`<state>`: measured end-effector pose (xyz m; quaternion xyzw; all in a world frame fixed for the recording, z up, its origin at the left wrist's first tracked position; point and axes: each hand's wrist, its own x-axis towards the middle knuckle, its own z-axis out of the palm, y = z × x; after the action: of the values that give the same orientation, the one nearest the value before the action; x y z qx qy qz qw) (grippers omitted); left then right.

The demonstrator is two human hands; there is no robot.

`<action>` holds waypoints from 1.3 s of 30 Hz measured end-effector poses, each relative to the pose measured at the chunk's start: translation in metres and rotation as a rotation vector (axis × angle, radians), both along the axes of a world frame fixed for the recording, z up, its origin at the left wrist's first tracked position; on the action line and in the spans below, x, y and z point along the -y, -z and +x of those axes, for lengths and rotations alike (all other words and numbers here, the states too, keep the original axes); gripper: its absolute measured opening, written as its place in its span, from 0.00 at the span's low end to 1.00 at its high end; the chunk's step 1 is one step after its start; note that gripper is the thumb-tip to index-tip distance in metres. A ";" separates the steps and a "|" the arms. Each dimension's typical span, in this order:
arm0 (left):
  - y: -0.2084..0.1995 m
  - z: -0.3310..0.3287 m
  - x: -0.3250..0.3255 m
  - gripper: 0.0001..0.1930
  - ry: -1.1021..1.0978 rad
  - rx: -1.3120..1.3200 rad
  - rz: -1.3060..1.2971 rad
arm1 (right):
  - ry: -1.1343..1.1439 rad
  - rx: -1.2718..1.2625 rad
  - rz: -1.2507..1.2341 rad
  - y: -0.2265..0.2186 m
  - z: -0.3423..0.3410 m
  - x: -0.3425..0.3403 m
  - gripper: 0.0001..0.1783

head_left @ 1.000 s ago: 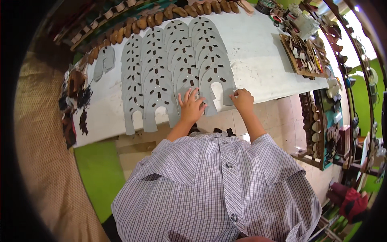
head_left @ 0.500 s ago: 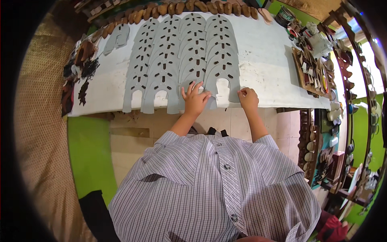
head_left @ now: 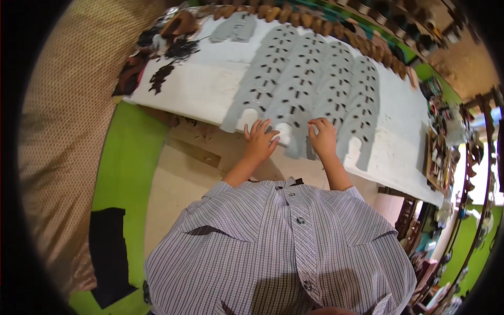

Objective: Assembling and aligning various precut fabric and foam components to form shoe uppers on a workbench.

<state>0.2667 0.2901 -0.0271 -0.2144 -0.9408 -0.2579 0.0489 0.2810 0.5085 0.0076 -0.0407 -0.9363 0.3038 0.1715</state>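
Note:
Grey horseshoe-shaped pieces (head_left: 280,105) with dark slots overlap in several long columns on the white table (head_left: 205,79). They look like cut shoe uppers. My left hand (head_left: 260,142) rests with fingers spread at the near ends of the two left columns, by the legs of the front pieces. My right hand (head_left: 323,137) is closed, thumb and fingers drawn together, over the near end of the third column. Whatever its fingertips pinch, if anything, is hidden. A smaller stack of grey pieces (head_left: 229,30) lies at the far left.
Brown shoe lasts (head_left: 310,22) line the far edge. Black strips (head_left: 181,48) and brown leather scraps (head_left: 178,23) lie at the left end. A tool tray (head_left: 437,157) and a can (head_left: 431,86) stand at the right. Shelves of shoes (head_left: 467,184) rise beyond.
The view has turned toward the left, so the columns now appear tilted and farther right. My hands have moved leftward along the front row, from the right-hand columns to the left and middle ones.

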 end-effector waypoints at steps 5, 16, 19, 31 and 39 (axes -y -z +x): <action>-0.004 -0.038 0.103 0.12 -0.133 0.010 -0.046 | -0.211 0.039 -0.033 0.012 -0.048 0.106 0.08; 0.011 -0.084 0.236 0.28 -0.160 0.081 -0.224 | -0.383 0.054 0.105 0.023 -0.123 0.240 0.11; 0.006 -0.109 0.243 0.29 -0.122 0.147 -0.286 | -0.394 0.114 0.140 0.023 -0.145 0.244 0.13; -0.011 -0.263 0.237 0.30 0.077 0.199 -0.390 | -0.074 0.187 0.170 0.013 -0.317 0.196 0.15; -0.026 -0.403 0.203 0.19 0.196 -0.177 -0.470 | 0.028 0.024 0.378 0.014 -0.407 0.173 0.15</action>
<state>-0.1365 0.0867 -0.0013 -0.3317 -0.9417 -0.0161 0.0545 -0.1265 0.3357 -0.0063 -0.0243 -0.9780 0.1196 0.1692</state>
